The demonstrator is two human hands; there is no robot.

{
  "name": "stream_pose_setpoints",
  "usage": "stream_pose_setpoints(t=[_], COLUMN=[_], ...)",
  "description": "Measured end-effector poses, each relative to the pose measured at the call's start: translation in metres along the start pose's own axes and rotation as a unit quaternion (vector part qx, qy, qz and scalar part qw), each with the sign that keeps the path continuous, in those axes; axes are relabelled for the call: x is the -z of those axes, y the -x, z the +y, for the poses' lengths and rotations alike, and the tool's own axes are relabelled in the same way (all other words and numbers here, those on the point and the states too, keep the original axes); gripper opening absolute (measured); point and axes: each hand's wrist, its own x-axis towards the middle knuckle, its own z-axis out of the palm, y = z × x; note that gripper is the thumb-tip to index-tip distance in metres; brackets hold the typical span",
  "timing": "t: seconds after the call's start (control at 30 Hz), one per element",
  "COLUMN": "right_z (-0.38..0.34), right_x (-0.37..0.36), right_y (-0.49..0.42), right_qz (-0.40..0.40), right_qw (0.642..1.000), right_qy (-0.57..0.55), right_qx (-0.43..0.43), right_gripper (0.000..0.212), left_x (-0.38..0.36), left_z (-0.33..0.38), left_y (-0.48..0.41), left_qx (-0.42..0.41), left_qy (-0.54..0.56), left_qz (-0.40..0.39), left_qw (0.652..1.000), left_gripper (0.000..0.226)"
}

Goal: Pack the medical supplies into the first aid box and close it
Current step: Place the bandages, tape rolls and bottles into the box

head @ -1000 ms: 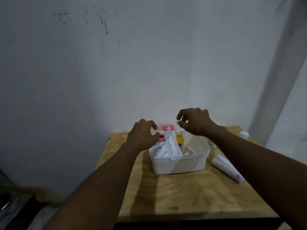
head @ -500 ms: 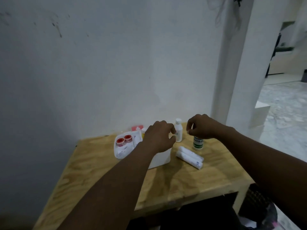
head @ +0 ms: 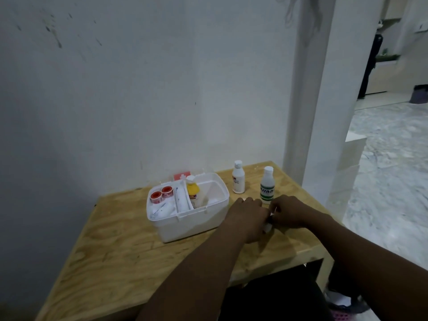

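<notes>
The white first aid box stands open on the wooden table, its lid with a red cross label upright behind it. Inside are two red tape rolls, white wrapped packs and a yellow bottle. To the right of the box, my left hand and my right hand are down on the table with fingers curled around white bandage rolls. Only a small white end shows between them. Behind my hands stand a white bottle marked 70% and a green-labelled bottle.
The table is pushed against a white wall. A white pillar rises just past the table's far right corner, with a tiled floor beyond it. The table's right edge lies close to my right forearm.
My view has swung right and down. Both hands left the box and dropped onto the bandage rolls to its right, closing over them.
</notes>
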Motion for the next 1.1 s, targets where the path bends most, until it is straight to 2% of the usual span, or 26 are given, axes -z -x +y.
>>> stream_pose_setpoints(t=[0.17, 0.3, 0.47, 0.6, 0.67, 0.73, 0.87, 1.1], right_z=[0.011, 0.013, -0.025, -0.076, -0.103, -0.13, -0.164, -0.17], right_x=[0.018, 0.057, 0.119, 0.156, 0.159, 0.15, 0.108, 0.046], right_y=[0.007, 0.01, 0.015, 0.012, 0.005, -0.004, -0.016, -0.025], right_qz=[-0.012, -0.008, 0.099, 0.178, 0.211, 0.226, 0.175, 0.103], right_qw=[0.999, 0.998, 0.99, 0.975, 0.966, 0.959, 0.962, 0.973], right_qy=[-0.018, -0.062, -0.09, -0.088, -0.061, -0.013, 0.015, 0.038], right_qx=[-0.026, -0.029, 0.037, 0.101, 0.136, 0.169, 0.209, 0.202], right_gripper=[0.023, 0.017, 0.013, 0.015, 0.02, 0.022, 0.02, 0.02], left_x=[-0.006, 0.01, 0.062, 0.106, 0.119, 0.12, 0.096, 0.069], left_z=[0.001, -0.01, -0.044, -0.086, -0.109, -0.127, -0.143, -0.143], left_y=[-0.005, -0.002, 0.006, 0.023, 0.037, 0.053, 0.08, 0.092], left_qx=[0.006, 0.025, 0.117, 0.19, 0.223, 0.24, 0.247, 0.224], left_qy=[0.027, 0.112, 0.26, 0.318, 0.323, 0.328, 0.339, 0.324], left_qz=[0.011, 0.084, 0.205, 0.275, 0.272, 0.237, 0.166, 0.104], left_qw=[1.0, 0.99, 0.936, 0.887, 0.879, 0.882, 0.892, 0.913], left_gripper=[0.033, 0.032, 0.031, 0.027, 0.026, 0.026, 0.026, 0.026])
